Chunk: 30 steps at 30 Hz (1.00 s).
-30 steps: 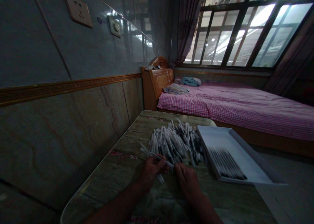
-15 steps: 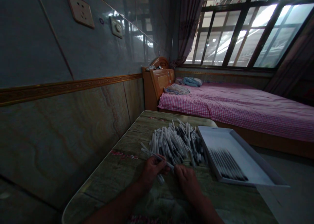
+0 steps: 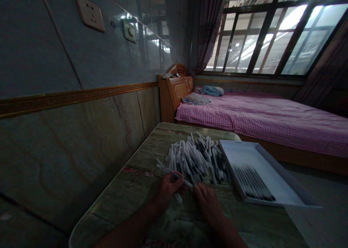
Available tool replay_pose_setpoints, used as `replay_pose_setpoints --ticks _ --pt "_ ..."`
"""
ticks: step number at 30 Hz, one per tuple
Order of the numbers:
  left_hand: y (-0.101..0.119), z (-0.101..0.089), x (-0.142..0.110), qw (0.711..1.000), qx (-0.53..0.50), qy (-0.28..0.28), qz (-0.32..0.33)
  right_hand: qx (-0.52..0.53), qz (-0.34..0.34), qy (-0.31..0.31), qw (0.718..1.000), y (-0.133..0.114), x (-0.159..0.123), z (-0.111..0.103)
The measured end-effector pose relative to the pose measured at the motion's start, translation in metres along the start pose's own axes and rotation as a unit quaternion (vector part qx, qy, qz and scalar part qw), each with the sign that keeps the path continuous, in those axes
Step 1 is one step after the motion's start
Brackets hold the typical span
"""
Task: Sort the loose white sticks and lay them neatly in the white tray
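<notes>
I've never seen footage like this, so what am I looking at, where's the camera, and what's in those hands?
There's no machine: this is one person working bare-handed, seen from a camera worn on their head. The left hand holds slim, pale pen-like sticks; the right hand is at the end of one, but it's too dim to tell whether it grips. On the table beyond them lies a loose pile of similar sticks; to its right, a white tray holds a neat row.
</notes>
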State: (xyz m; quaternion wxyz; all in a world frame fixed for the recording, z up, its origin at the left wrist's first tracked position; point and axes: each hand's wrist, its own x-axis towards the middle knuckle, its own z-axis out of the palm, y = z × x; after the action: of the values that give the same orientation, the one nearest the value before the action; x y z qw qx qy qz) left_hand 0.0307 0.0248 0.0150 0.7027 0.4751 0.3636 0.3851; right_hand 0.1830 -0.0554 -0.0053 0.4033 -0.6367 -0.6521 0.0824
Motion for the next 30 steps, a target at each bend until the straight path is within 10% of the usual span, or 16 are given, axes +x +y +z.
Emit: replay_pose_setpoints --ticks 10,21,25,28,30 --pt "0.002 -0.001 0.002 0.999 0.023 -0.018 0.039 0.205 0.141 -0.106 0.963 -0.004 0.010 -0.003" --pt "0.007 -0.012 0.007 0.976 0.183 -0.003 0.116 0.261 0.155 -0.033 0.952 -0.005 0.012 0.001" --pt "0.036 -0.039 0.037 0.908 0.386 0.079 0.142 0.317 0.214 0.000 0.924 -0.006 0.014 0.001" --pt "0.054 -0.056 0.064 0.770 0.617 0.135 0.084 0.314 0.201 0.021 0.928 -0.006 0.016 0.003" --pt "0.060 -0.061 0.077 0.736 0.659 0.143 0.068 0.312 0.196 0.027 0.929 -0.005 0.017 0.005"
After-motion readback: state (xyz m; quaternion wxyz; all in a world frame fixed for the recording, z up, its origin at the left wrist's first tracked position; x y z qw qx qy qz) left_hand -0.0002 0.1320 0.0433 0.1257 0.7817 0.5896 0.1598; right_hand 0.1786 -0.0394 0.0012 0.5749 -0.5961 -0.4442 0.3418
